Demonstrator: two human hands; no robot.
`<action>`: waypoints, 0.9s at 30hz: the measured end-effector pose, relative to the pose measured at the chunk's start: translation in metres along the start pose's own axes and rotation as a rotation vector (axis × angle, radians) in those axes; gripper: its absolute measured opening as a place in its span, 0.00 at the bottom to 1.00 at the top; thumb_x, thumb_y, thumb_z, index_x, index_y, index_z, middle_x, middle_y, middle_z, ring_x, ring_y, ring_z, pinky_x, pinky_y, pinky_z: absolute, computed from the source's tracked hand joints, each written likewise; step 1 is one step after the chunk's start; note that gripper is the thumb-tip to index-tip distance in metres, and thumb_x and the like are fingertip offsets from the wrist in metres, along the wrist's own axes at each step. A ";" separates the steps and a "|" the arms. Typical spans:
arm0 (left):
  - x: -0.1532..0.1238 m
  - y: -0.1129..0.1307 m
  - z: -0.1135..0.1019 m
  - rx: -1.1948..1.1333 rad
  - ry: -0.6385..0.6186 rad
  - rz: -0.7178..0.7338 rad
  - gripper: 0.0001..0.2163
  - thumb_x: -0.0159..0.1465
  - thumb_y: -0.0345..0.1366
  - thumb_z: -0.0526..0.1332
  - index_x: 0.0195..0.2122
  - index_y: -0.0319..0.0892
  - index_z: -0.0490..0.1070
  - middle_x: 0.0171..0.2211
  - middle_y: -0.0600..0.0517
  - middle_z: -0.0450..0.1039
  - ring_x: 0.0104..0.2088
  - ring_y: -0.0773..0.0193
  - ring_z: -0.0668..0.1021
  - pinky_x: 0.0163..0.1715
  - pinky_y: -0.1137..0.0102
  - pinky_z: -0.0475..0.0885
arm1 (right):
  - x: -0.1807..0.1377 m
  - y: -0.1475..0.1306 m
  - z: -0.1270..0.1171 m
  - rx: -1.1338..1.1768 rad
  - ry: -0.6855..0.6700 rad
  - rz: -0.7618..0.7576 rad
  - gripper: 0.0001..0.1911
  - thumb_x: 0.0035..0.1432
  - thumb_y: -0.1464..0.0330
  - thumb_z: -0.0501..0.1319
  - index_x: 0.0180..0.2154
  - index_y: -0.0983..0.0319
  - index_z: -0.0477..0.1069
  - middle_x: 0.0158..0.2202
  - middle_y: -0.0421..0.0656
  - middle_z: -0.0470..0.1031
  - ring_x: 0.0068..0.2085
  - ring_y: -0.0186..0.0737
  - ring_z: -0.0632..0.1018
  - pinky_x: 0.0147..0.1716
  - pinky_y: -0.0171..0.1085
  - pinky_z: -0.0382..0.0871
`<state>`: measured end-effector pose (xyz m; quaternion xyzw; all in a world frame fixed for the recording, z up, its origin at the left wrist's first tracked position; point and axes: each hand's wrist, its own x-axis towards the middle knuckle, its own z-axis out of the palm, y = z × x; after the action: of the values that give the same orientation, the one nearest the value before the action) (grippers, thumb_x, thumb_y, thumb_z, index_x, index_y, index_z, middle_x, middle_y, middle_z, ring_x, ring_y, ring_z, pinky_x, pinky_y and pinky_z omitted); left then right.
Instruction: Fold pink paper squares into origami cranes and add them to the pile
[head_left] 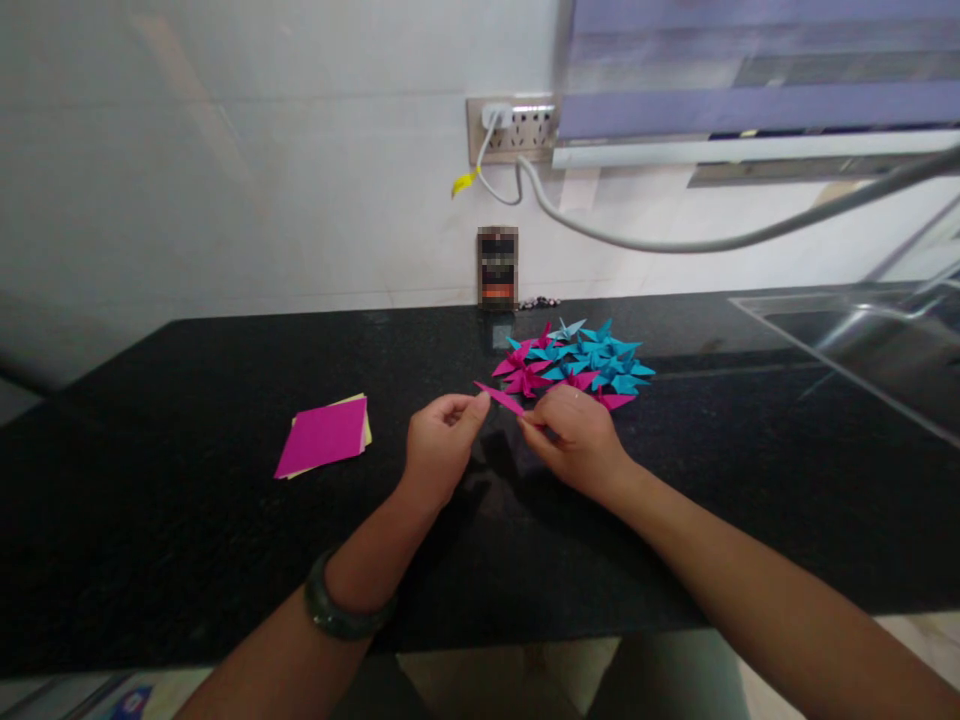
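Between my hands, just above the black countertop point(247, 560), is a narrow folded piece of magenta paper point(501, 397). My left hand point(442, 440) pinches its left end between thumb and fingers. The right end is gripped by my right hand point(574, 435), whose curled fingers hide part of it. Right behind the hands lies a cluster of folded paper cranes, with blue cranes point(600, 355) mostly to the right and magenta cranes point(525, 375) at the left and front. A pale crane point(568, 329) sits at the back.
A stack of square paper point(322, 435), magenta on top with yellow below, lies to the left. Against the wall stands a small blurred box point(498, 268) beside a string of beads point(540, 301). A grey cable point(637, 241) hangs from the socket point(517, 130). The sink point(862, 330) is at right.
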<state>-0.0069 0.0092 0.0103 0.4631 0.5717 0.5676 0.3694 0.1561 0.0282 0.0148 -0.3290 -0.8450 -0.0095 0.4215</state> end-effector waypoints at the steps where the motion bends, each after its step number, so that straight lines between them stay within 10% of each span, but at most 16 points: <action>1: -0.001 0.000 0.001 -0.035 -0.057 -0.059 0.14 0.50 0.46 0.63 0.25 0.38 0.73 0.20 0.52 0.71 0.21 0.68 0.71 0.22 0.75 0.65 | 0.000 -0.001 0.000 -0.029 -0.038 -0.068 0.14 0.56 0.71 0.53 0.19 0.62 0.64 0.20 0.43 0.66 0.25 0.35 0.66 0.27 0.36 0.59; 7: 0.000 -0.001 0.001 -0.248 -0.198 -0.174 0.11 0.48 0.40 0.66 0.24 0.36 0.72 0.20 0.53 0.72 0.22 0.69 0.73 0.26 0.73 0.69 | -0.005 -0.007 0.005 0.074 -0.193 -0.145 0.08 0.56 0.66 0.56 0.27 0.62 0.68 0.25 0.43 0.70 0.29 0.35 0.68 0.30 0.36 0.60; 12: 0.002 -0.001 -0.004 -0.304 -0.319 -0.225 0.10 0.49 0.39 0.65 0.25 0.36 0.71 0.21 0.53 0.73 0.23 0.68 0.74 0.27 0.72 0.71 | -0.002 0.000 0.009 0.378 0.164 0.570 0.14 0.48 0.60 0.62 0.33 0.63 0.66 0.24 0.38 0.64 0.23 0.30 0.64 0.22 0.32 0.59; 16: 0.000 -0.002 -0.005 -0.248 -0.466 -0.229 0.10 0.50 0.39 0.65 0.28 0.36 0.72 0.22 0.52 0.73 0.23 0.68 0.74 0.26 0.72 0.70 | 0.002 0.008 0.009 0.836 -0.015 0.853 0.20 0.44 0.58 0.64 0.37 0.64 0.67 0.24 0.38 0.66 0.21 0.29 0.65 0.17 0.30 0.57; 27: 0.000 0.001 -0.003 -0.194 -0.452 -0.228 0.08 0.51 0.36 0.62 0.28 0.36 0.72 0.20 0.54 0.71 0.20 0.71 0.70 0.23 0.75 0.65 | -0.002 0.007 0.013 0.770 -0.015 0.668 0.07 0.47 0.66 0.62 0.27 0.64 0.71 0.21 0.38 0.69 0.21 0.29 0.66 0.21 0.31 0.61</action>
<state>-0.0093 0.0080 0.0113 0.4731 0.4662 0.4566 0.5919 0.1521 0.0361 0.0033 -0.4021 -0.6390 0.4400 0.4862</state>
